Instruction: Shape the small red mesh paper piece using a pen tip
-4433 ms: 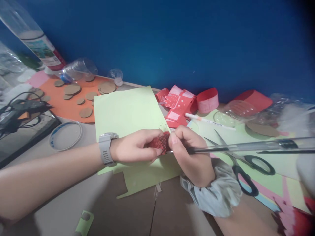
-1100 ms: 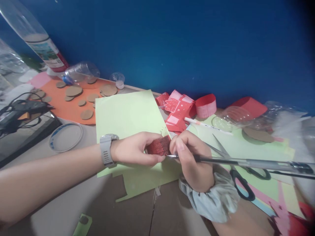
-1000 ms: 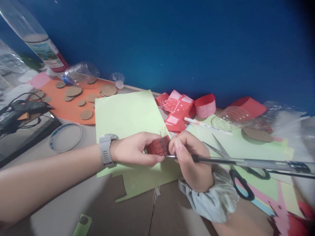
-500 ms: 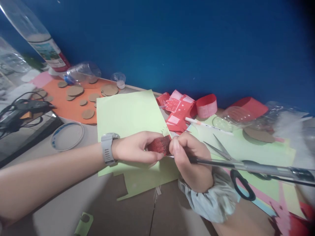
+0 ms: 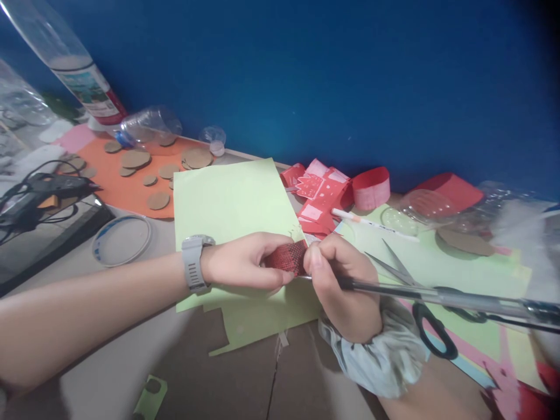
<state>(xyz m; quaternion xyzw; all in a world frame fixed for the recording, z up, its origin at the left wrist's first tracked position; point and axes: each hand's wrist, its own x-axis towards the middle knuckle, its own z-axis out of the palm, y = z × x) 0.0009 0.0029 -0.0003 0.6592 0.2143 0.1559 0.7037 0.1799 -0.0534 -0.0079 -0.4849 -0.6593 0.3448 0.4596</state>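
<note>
My left hand, with a grey watch on the wrist, is closed round a small red and black piece with a mesh-like pattern. At that piece's right edge, the thumb and fingers of my right hand are pinched together. A long pen with a dark, see-through barrel runs out of my right fist toward the right edge of view. Its thin tip lies against the lower edge of the patterned piece. Both hands are over a light green sheet of paper.
Scissors lie open below the pen. Red paper strips and a white marker lie beyond my right hand. Cardboard discs rest on orange paper. A tape roll, cables and plastic bottles stand left, before a blue wall.
The whole view has shifted slightly, so things appear a little farther right. Both hands keep the same hold on the patterned piece and the pen.
</note>
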